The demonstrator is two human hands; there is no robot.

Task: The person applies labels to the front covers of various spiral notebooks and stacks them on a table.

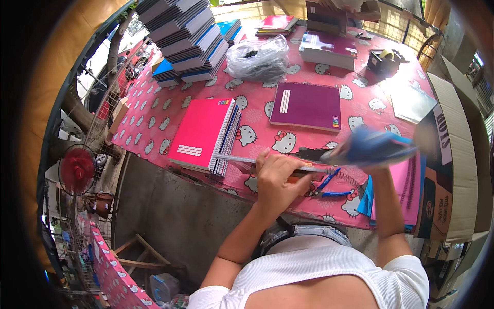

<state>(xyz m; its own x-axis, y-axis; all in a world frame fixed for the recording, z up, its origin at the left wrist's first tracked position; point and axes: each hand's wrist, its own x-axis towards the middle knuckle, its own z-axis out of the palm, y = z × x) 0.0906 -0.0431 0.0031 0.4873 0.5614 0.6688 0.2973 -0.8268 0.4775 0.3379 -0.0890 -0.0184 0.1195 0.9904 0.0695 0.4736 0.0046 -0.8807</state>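
Note:
My left hand is closed around a spiral notebook held edge-on at the table's front edge, fingers over its top. My right hand is at the notebook's right end with a blue, cloth-like thing; motion smears it and hides most of the fingers. Under the notebook's right end lie pliers with blue handles beside a loose wire coil. A stack of pink spiral notebooks sits left of my left hand. Beyond my hands rests a purple spiral notebook.
Tall notebook stacks stand far left, near a clear plastic bag. Another purple stack and a tape dispenser are at the back right. Pink sheets and a cardboard box are at right. Another person's hand shows across the table.

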